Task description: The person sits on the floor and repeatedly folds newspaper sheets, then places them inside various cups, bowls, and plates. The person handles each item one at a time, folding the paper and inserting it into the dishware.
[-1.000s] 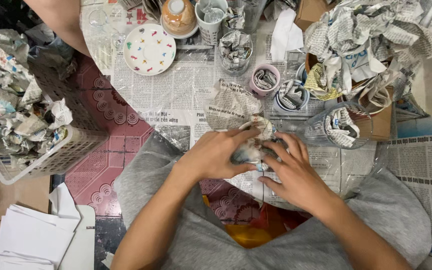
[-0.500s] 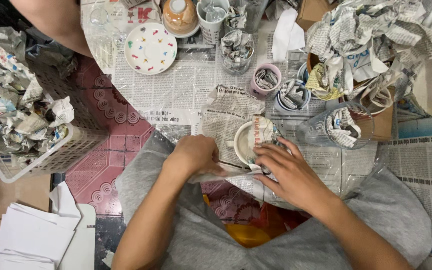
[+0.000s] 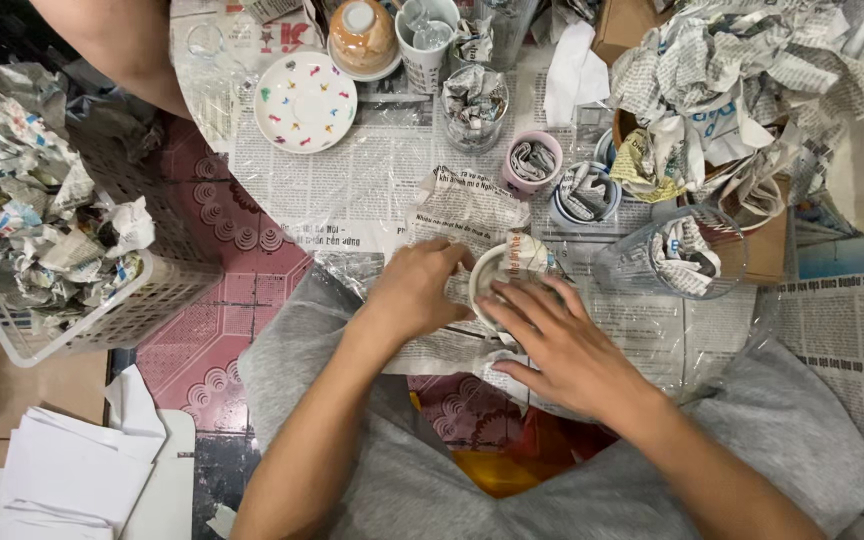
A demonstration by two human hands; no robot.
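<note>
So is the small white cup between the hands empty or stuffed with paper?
Stuffed. A wad of crumpled newspaper fills the mouth of the small white cup, which the left hand and right hand touch.

brown cardboard box [image 3: 624, 22] at top right.

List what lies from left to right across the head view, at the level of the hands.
White basket of crumpled newspaper → left hand → white cup → right hand → clear glass stuffed with newspaper.
</note>
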